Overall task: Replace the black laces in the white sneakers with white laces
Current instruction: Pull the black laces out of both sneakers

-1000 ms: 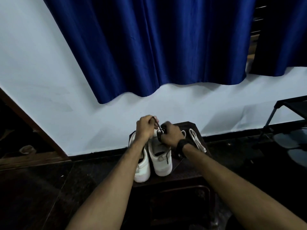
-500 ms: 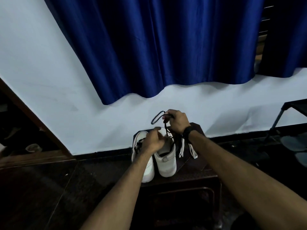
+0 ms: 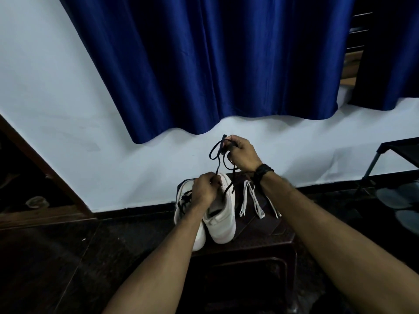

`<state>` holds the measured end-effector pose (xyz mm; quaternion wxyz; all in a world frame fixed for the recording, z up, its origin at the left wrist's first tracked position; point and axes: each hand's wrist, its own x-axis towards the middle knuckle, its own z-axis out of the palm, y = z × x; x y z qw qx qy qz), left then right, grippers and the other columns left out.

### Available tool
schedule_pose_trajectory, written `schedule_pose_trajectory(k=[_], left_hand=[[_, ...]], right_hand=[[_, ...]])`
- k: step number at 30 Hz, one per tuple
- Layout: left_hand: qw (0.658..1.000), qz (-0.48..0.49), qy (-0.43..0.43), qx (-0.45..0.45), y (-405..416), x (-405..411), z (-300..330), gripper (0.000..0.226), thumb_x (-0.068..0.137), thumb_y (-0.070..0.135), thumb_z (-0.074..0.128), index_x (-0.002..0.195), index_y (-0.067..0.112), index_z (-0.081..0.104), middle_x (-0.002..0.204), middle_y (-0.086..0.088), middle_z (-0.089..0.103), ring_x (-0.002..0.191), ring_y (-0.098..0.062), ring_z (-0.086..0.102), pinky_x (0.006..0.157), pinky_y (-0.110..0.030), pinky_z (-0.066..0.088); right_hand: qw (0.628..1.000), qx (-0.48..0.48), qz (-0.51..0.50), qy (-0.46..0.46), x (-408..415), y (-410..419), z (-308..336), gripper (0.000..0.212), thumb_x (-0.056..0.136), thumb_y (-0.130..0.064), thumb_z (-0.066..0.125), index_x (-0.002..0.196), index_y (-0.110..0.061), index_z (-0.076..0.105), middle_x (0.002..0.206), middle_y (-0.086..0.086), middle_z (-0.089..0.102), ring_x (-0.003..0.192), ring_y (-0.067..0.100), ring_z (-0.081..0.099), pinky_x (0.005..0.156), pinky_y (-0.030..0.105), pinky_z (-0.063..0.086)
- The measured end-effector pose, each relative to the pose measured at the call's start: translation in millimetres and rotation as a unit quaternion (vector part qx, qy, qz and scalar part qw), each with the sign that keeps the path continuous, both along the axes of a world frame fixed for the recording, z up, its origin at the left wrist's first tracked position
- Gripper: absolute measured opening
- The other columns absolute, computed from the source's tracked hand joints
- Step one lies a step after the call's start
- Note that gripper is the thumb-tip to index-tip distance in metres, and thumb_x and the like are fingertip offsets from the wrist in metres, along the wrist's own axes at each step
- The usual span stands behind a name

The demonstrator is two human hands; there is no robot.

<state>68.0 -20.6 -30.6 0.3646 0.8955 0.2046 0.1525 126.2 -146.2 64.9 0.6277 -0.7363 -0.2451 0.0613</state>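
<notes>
Both hands (image 3: 242,152) grip the black lace (image 3: 218,163) above the right sneaker (image 3: 221,214).

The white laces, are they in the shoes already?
No, the white laces lie loose on the dark stool beside the shoes, while the right hand pulls up the black lace.

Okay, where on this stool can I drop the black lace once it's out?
Bare room lies on the stool near its front edge, right of the right sneaker and below the white laces. The left side is crowded by both sneakers, including the left sneaker.
</notes>
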Motion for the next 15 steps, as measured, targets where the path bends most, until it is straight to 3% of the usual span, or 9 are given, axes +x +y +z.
schedule_pose_trajectory(k=[1,4,7,10,13,15], left_hand=[[1.000,-0.005,-0.008,0.007,-1.4,-0.7,1.0,0.021,0.087,0.025,0.052,0.078,0.015,0.069,0.081,-0.007,0.074,0.083,-0.024,0.067,0.069,-0.031,0.046],[1.000,0.006,-0.025,0.000,-8.4,-4.4,10.1,0.016,0.091,0.013,0.058,0.077,0.010,0.064,0.081,-0.011,0.071,0.076,-0.016,0.056,0.057,-0.022,0.028],[0.998,0.045,-0.027,-0.037,-4.8,-1.7,10.2,0.025,0.087,0.004,0.056,0.067,0.017,0.048,0.074,-0.011,0.063,0.072,-0.018,0.049,0.057,-0.024,0.024],[0.998,0.054,-0.013,-0.032,-1.2,-3.3,14.5,0.025,0.086,-0.001,0.050,0.068,0.015,0.047,0.079,-0.018,0.065,0.072,-0.027,0.049,0.057,-0.027,0.022],[0.998,0.032,-0.007,-0.051,4.2,-8.4,28.3,0.021,0.086,0.002,0.052,0.074,0.018,0.054,0.080,-0.008,0.065,0.073,-0.019,0.049,0.055,-0.022,0.029],[0.994,0.004,-0.006,-0.111,8.3,-11.5,42.6,0.010,0.082,0.013,0.057,0.073,0.017,0.059,0.079,-0.005,0.066,0.072,-0.016,0.055,0.060,-0.019,0.040]], right_hand=[[0.999,-0.038,-0.011,-0.004,-1.2,0.7,-6.7,0.030,0.096,-0.002,0.044,0.077,-0.018,0.061,0.077,0.001,0.065,0.055,-0.002,0.054,0.055,0.011,0.036],[0.980,-0.199,-0.013,-0.024,-8.2,6.0,-32.5,0.019,0.097,-0.011,0.047,0.094,-0.010,0.065,0.100,0.014,0.069,0.091,0.026,0.062,0.065,0.019,0.036],[0.951,-0.310,-0.001,-0.022,-22.7,9.6,-55.0,0.020,0.093,-0.012,0.048,0.107,-0.001,0.058,0.118,0.025,0.062,0.112,0.038,0.056,0.079,0.032,0.040],[0.950,-0.311,-0.008,-0.007,-32.1,12.1,-63.0,0.022,0.089,-0.009,0.047,0.107,-0.001,0.056,0.118,0.026,0.061,0.112,0.040,0.056,0.081,0.033,0.042],[0.958,-0.288,-0.012,-0.001,-27.6,13.4,-52.4,0.025,0.087,-0.004,0.048,0.109,0.000,0.060,0.118,0.024,0.063,0.113,0.037,0.056,0.084,0.032,0.041],[0.968,-0.250,-0.018,0.011,-19.2,15.7,-39.6,0.025,0.088,-0.004,0.049,0.108,-0.002,0.064,0.115,0.020,0.066,0.109,0.033,0.058,0.085,0.031,0.041]])
